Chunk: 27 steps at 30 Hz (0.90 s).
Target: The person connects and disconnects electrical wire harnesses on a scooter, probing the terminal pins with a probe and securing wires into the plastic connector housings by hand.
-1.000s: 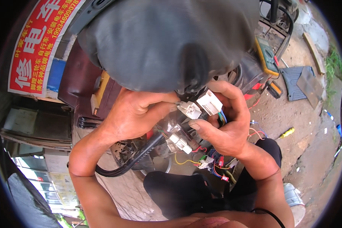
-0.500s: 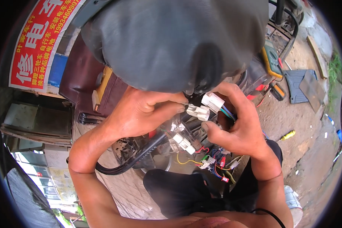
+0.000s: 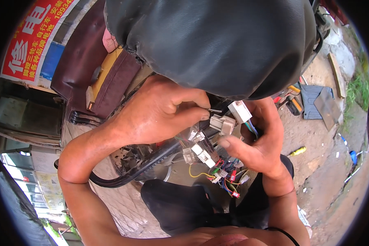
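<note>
Left hand pinches thin metal pin at white plastic wire connector; right hand grips that connector, under black vinyl seat.

Two white plastic wire connectors, trailing coloured wires, sit side by side beneath the black seat.

Both hands, left hand and right hand, pinch white wire connectors under a black seat.
</note>
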Tool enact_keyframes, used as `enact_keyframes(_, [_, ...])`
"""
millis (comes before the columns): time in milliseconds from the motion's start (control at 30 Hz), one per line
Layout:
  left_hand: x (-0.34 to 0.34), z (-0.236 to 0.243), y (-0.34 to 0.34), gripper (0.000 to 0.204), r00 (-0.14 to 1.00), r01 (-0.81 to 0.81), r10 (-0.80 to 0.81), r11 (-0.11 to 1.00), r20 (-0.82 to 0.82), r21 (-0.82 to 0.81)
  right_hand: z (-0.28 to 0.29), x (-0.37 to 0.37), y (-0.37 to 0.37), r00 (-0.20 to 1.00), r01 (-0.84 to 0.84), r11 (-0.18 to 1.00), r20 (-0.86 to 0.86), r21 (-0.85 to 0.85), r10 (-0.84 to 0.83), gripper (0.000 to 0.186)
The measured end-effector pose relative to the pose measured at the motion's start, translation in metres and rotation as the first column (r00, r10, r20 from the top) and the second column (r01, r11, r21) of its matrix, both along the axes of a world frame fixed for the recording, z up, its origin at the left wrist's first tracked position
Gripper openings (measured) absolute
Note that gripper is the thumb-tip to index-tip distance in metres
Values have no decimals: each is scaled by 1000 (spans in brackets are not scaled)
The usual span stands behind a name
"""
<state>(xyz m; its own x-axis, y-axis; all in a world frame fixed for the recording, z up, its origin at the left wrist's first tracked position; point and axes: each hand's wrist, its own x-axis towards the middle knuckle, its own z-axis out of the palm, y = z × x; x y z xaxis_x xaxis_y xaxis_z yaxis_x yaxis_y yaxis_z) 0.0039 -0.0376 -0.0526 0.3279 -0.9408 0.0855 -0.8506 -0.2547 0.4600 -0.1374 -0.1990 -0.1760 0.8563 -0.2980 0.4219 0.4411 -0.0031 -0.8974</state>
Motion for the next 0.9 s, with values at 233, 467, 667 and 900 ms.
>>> enact_keyframes(233, [0,2,3,10,999,-8,8,1000,-34,-14,13,-4,1,987,-73,957,-118,281,110,58])
enact_keyframes(467, [6,1,1,11,998,45,-46,998,-40,-34,2,1,11,998,-3,991,59,131,-5,55])
enact_keyframes(667, [4,1,1,10,1000,-7,5,996,-23,-88,-3,17,14,974,103,965,172,243,-147,51])
enact_keyframes(900, [7,-5,0,7,990,20,0,990,141,-143,-21,24,10,994,72,926,46,370,-96,44])
